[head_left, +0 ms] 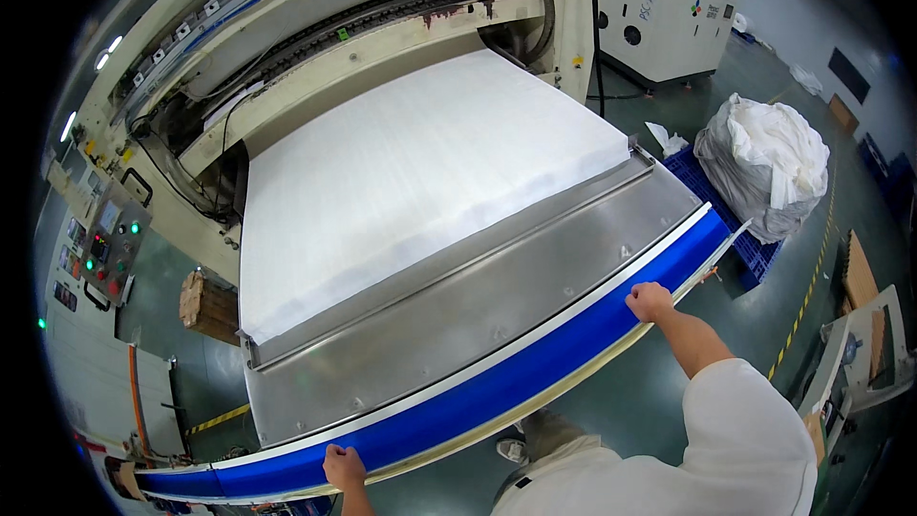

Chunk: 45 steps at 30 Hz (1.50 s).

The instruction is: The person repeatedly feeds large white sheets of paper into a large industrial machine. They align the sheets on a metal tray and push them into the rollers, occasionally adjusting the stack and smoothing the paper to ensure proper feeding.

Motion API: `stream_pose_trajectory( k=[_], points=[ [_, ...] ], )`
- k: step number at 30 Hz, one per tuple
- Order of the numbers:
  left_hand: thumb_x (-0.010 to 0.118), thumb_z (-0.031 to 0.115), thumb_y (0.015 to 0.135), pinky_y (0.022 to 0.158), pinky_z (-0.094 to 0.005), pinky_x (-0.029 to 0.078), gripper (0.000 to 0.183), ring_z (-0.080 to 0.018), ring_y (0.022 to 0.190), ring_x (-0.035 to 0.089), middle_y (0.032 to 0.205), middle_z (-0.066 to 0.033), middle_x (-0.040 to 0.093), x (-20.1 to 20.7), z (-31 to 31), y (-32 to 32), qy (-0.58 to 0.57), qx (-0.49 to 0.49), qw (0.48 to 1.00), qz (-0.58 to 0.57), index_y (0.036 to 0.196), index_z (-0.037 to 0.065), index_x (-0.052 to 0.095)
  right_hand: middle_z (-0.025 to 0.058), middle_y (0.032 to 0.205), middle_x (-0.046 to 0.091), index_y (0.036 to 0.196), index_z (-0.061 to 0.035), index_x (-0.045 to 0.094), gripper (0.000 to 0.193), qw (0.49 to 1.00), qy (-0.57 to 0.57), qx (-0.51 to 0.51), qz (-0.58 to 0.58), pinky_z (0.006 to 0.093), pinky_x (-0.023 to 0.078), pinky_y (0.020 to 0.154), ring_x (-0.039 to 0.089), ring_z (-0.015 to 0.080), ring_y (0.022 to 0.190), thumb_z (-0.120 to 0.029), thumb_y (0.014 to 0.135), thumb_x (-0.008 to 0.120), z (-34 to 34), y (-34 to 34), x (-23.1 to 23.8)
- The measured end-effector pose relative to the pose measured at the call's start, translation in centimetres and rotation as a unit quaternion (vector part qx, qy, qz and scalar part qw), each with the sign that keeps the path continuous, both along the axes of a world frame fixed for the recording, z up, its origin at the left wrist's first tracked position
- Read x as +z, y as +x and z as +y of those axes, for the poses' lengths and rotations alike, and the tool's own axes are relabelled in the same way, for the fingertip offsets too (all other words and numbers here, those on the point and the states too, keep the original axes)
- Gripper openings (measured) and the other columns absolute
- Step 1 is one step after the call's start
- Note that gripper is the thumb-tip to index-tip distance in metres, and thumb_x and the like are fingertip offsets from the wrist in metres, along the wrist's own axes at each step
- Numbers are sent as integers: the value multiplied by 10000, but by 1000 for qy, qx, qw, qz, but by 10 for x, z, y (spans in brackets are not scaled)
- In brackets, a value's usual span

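A long blue band (535,359) with pale edges runs across in front of me, along the near side of a steel plate (497,315). My left hand (344,467) is closed at the band's near edge, toward its left part. Farther right, my right hand (650,302) is also closed over the same edge, fingers curled. What the fingers hold, if anything, is hidden. Beyond the plate, a wide white sheet (430,182) lies spread out from under a large cream machine (382,43), its front edge hanging near a metal bar.
A control panel (110,239) with lit buttons stands left, near a cardboard box (208,306). At right, a stuffed white bag (764,158) sits on a blue pallet (755,263). A cream cabinet (664,19) stands behind. Yellow-black tape (800,315) marks the green floor.
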<state>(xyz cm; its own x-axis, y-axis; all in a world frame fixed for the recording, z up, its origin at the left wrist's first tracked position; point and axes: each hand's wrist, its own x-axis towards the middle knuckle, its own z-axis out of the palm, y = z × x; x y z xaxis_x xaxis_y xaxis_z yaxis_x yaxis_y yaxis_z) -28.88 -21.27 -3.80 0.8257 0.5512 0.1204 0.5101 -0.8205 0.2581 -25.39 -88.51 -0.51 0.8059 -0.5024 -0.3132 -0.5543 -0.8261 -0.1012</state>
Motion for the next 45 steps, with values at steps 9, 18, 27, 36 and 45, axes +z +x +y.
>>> stream_pose_trajectory(
  k=[9,18,27,36,45],
  points=[
    [602,188,676,581,-464,449,133,-375,637,582,663,-154,606,-3,5,-3,-26,27,998,48,689,73,537,136,950,677,887,-132,694,294,1000,1,11,15,434,508,808,635,328,915,-339,804,503,0,6,3],
    [599,210,692,624,-451,480,132,-375,696,602,701,-143,631,19,-8,10,-47,69,991,108,674,95,536,179,849,655,790,-53,636,305,997,9,65,-36,484,487,744,609,396,841,-329,800,506,-14,3,-24],
    [573,238,724,682,-439,501,122,-347,771,635,776,-131,666,23,-9,4,-59,79,977,191,746,123,605,201,807,650,744,-34,648,255,997,2,54,-49,474,492,700,619,398,776,-265,777,546,-14,-2,-27],
    [582,232,730,637,-442,494,110,-348,715,625,736,-117,649,28,-14,8,-82,73,980,167,719,123,579,175,814,669,778,-37,663,216,995,-13,75,61,434,509,736,640,368,793,-236,758,580,-11,8,-16],
    [622,302,760,690,-425,508,178,-309,772,643,772,-118,654,36,-1,21,-217,-22,916,337,777,126,602,135,816,679,935,36,634,272,940,339,-15,38,323,521,655,663,193,754,-209,830,581,93,70,-60]
  ],
)
